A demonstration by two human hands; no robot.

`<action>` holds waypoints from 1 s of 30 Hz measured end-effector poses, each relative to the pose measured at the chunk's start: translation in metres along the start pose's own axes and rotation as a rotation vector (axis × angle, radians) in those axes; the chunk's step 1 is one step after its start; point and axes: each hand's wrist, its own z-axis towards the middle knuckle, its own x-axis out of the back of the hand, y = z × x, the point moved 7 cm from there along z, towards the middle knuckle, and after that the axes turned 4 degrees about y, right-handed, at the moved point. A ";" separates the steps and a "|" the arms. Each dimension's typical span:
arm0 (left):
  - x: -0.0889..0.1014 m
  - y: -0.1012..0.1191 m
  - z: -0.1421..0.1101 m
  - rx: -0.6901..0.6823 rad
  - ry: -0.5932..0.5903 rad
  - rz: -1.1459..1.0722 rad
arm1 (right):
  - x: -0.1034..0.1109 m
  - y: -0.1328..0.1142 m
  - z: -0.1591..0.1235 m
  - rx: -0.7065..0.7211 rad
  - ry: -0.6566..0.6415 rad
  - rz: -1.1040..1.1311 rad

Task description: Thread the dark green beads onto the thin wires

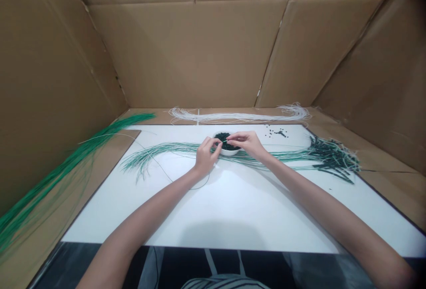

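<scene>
Over a small white bowl point(229, 152) filled with dark green bead-like pieces point(222, 136), both my hands meet. My left hand point(207, 152) is closed in a pinch on a thin green strand point(224, 142), whose long tail curves below and to the left across the board. Fingertips of my right hand point(244, 142) are pinched together at the strand's other end; whatever small thing they hold is too tiny to make out. Behind and under the hands lies a bundle of green strands point(282, 156), its right end thick with dark green beaded lengths point(328, 151).
A white board point(213, 218) covers the table. Loose dark pieces point(281, 133) are scattered at its back right. A white strand bundle point(233, 116) lies along the back, and a long green bundle point(83, 151) runs down the left. Cardboard walls point(186, 54) enclose the back and sides.
</scene>
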 end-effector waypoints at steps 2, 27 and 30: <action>0.000 0.000 0.000 -0.003 -0.002 0.003 | 0.000 -0.001 0.000 0.020 -0.004 -0.025; 0.002 0.001 0.000 -0.012 0.024 -0.006 | -0.008 -0.001 -0.001 0.018 -0.142 -0.138; 0.002 0.002 0.000 -0.018 0.025 -0.016 | -0.008 -0.001 -0.001 0.013 -0.145 -0.136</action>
